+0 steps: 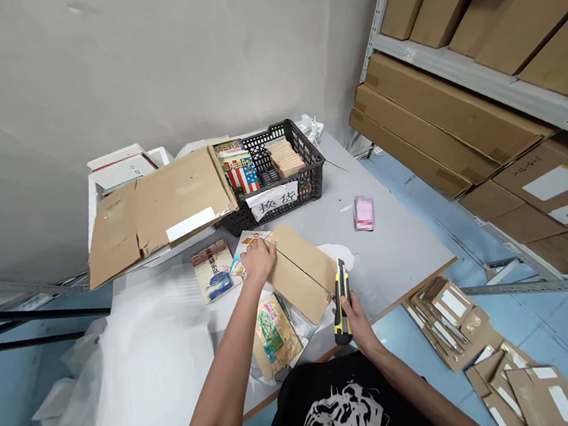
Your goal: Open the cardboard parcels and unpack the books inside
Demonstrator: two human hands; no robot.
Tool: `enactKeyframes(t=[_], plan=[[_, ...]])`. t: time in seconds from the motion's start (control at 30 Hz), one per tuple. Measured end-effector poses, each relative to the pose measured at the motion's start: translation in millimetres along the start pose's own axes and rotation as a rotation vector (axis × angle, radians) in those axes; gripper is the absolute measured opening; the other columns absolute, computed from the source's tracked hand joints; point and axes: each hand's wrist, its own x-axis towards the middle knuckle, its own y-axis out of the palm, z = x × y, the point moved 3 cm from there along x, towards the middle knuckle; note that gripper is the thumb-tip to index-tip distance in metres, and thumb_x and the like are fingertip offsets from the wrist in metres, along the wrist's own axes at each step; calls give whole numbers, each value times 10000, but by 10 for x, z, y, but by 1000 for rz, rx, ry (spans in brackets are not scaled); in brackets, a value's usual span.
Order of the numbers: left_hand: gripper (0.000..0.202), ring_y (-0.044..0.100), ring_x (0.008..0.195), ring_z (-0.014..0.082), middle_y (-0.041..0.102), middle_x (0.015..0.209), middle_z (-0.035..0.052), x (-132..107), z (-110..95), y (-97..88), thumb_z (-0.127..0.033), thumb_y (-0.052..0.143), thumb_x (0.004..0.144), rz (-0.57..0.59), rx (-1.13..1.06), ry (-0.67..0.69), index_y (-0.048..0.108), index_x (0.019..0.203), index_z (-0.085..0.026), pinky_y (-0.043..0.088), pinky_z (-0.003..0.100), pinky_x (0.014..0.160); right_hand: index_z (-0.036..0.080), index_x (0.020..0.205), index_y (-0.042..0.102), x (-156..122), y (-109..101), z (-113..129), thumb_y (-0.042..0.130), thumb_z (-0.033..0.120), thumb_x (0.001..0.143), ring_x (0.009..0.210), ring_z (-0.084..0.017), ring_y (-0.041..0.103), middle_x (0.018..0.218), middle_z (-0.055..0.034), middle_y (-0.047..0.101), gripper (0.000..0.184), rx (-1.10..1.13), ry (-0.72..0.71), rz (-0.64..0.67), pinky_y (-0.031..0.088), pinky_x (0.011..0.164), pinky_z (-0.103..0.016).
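Observation:
A small flat cardboard box [302, 271] lies slantwise on the table before me, with a seam running along its middle. My left hand [259, 261] grips its far left end, the fingers curled at the edge. In my right hand [357, 316] is a yellow and black utility knife [341, 301], held upright beside the box's near right end. Its metal tip points away from me; how far the blade is out I cannot tell. A book with a blue drawing [214, 271] and a colourful book [238, 261] lie left of the box. Nearer me rests a tan and green book [274, 334].
A black crate [283, 200] of books stands at the back, beside a large cardboard sheet [172, 200] on a white box. White wrapping [148, 367] covers the table's left. A pink blurred item [364, 213] lies right. Opened cardboard mailers [545, 395] lie on the floor below loaded shelves [470, 61].

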Motion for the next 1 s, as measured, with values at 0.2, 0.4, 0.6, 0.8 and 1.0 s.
enactKeyframes(t=[0.2,0.4,0.6,0.8,1.0], plan=[[450,550,1093,342,644,1089,199,-256,37,-58,-447,328,900,-68,-72,-107,561,1065,-100,398,475,907,215,1029,441,70,-225,161,243,483,930,890,-173,606,930,-51,612,348,97,36,-51,497,800,-302],[445,614,1018,317,656,1028,197,-841,207,181,-457,259,925,-21,-319,-361,535,1025,-122,468,404,793,235,929,438,329,-790,715,285,501,912,653,-186,563,694,16,541,307,-44,-111,-8,458,626,-292],[436,639,982,323,669,1000,205,-1215,188,609,-421,208,939,40,-473,-497,532,980,-132,487,420,761,230,1019,476,568,-871,1184,280,444,923,723,-213,609,805,-22,626,306,-235,-231,175,440,642,-303],[511,539,1151,366,564,1199,291,-1239,175,536,-344,264,916,-34,-446,-446,448,1246,0,419,530,928,223,1053,487,781,-853,1300,296,411,921,816,-226,630,878,-41,656,299,-293,-278,230,437,678,-304],[582,257,1398,235,308,1507,119,-956,-51,-109,-381,328,922,-239,-614,140,224,1458,-181,227,447,1140,209,990,493,938,-699,1379,311,443,911,817,-200,624,850,-31,646,307,-105,-265,313,469,718,-312]])
